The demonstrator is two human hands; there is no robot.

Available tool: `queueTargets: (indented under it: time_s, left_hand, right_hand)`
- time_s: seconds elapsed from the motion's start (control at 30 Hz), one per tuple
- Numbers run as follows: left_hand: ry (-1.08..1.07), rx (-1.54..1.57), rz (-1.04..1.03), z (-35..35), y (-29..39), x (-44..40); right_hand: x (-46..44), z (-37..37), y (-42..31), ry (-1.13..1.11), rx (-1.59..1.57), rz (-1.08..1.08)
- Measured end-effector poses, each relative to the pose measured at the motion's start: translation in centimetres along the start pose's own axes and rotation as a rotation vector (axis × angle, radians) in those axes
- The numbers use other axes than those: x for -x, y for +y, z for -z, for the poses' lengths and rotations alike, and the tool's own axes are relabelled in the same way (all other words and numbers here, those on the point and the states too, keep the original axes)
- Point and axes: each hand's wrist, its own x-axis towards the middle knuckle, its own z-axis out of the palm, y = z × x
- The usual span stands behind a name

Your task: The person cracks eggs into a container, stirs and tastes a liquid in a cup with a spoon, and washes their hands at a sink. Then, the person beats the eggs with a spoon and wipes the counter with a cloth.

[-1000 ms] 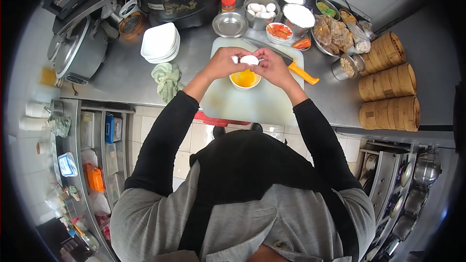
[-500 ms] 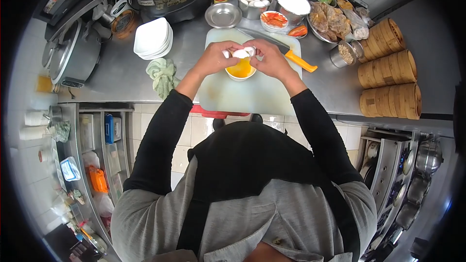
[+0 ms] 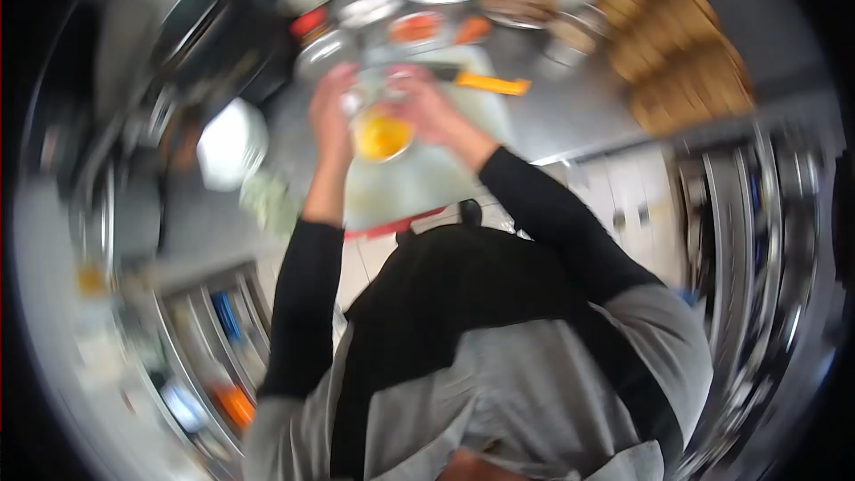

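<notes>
Motion blurs the whole head view. A white bowl with yellow egg in it (image 3: 384,135) stands on the pale cutting board (image 3: 410,185). My left hand (image 3: 335,105) is at the bowl's left side, with something white at its fingers, probably eggshell. At the bowl's upper right, my right hand (image 3: 419,98) is closed around something whitish that looks like shell. The two hands are apart. Behind my right hand lies a knife with a yellow handle (image 3: 492,83).
Egg pot (image 3: 369,7), red pepper bowl (image 3: 416,28) and metal dish (image 3: 325,55) stand behind the board. White dishes (image 3: 232,144) and a green cloth (image 3: 267,200) are left; bamboo steamers (image 3: 681,53) are right. A dark cooker (image 3: 218,36) stands back left.
The view has swung, shifting the counter items left and tilting them. My hands have moved apart from over the bowl, and the shell pieces have separated, one at each hand.
</notes>
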Motion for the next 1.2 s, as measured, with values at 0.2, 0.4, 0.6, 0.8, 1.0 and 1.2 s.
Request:
queueTargets:
  time_s: [0.2, 0.4, 0.6, 0.8, 1.0, 1.2]
  left_hand:
    - [-0.553, -0.316, -0.560, -12.9, 7.5, 4.1]
    - [-0.582, 0.058, -0.113, -13.0, 4.3, 5.0]
    - [-0.097, 0.007, 0.407, -5.0, -0.5, -1.6]
    - [-0.076, -0.201, 0.234, -4.1, -2.8, -9.3]
    - [-0.336, -0.483, 0.346, -4.2, -8.8, -21.2]
    - [-0.424, -1.202, 0.246, -8.4, -8.2, -25.6]
  right_hand:
    - [6.0, 3.7, -4.1, -0.006, -0.633, 0.161]
    - [21.5, 18.0, -5.9, 0.160, -0.673, 0.342]
    - [31.3, 45.0, 5.1, 1.040, -0.803, 0.287]
    - [18.9, 50.6, -4.0, 1.022, -0.771, 0.239]
    - [18.3, 50.4, -2.7, 1.002, -0.111, -0.031]
    - [28.3, 44.1, 3.3, 0.962, -0.180, -0.388]
